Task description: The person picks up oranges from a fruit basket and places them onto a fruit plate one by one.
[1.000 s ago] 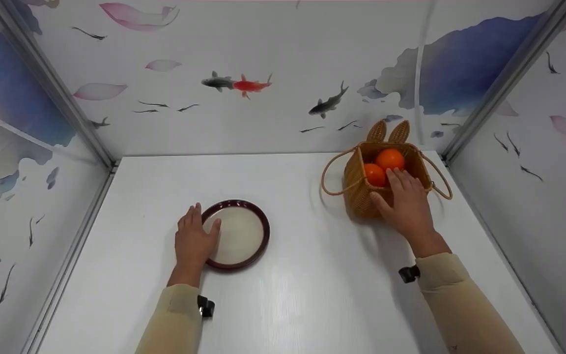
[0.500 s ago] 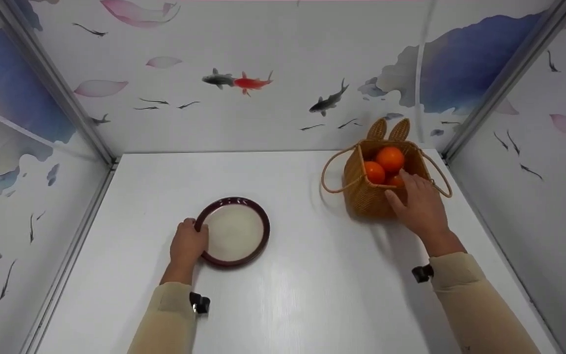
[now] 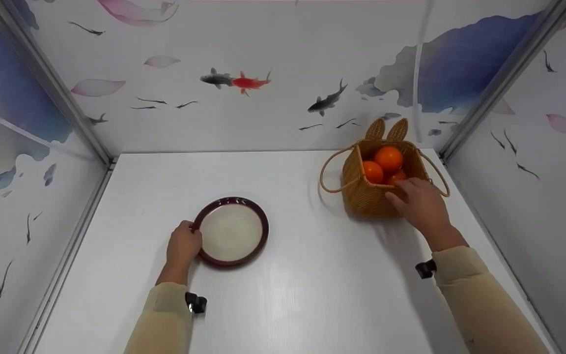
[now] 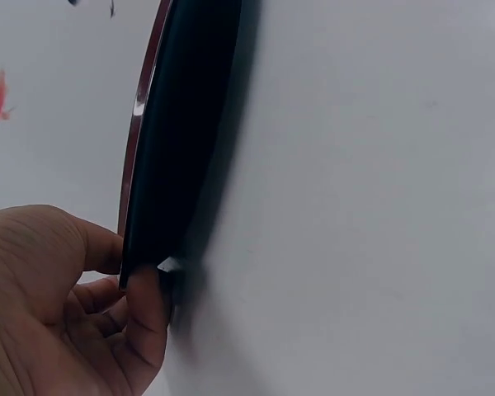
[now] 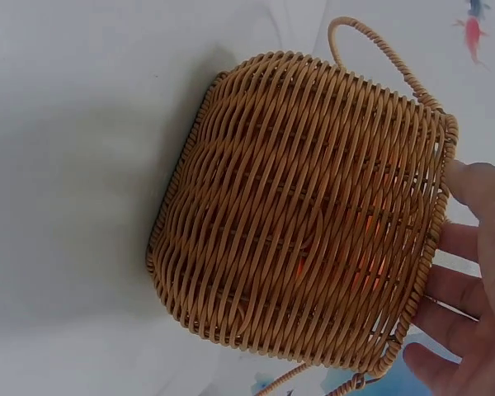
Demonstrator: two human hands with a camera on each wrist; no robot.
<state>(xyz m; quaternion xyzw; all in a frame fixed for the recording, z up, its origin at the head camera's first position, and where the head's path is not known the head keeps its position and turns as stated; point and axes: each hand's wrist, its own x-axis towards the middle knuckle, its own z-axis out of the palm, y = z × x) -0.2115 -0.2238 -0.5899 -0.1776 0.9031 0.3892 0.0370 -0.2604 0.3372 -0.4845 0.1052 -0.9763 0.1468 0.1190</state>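
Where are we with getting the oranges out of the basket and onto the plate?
Nothing moved yet: the plate is bare and three oranges sit in the basket. The left hand grips the plate's rim; the right hand reaches over the basket's edge. All oranges remain.

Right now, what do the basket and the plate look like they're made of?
Basket: woven wicker or rattan, possibly a plastic imitation; tan round strands run in even rows with a slight sheen, and the loop handles are the same strand.
Plate: probably glazed ceramic or melamine; the dark maroon rim is glossy and catches a highlight in the left wrist view, while the centre is pale cream.
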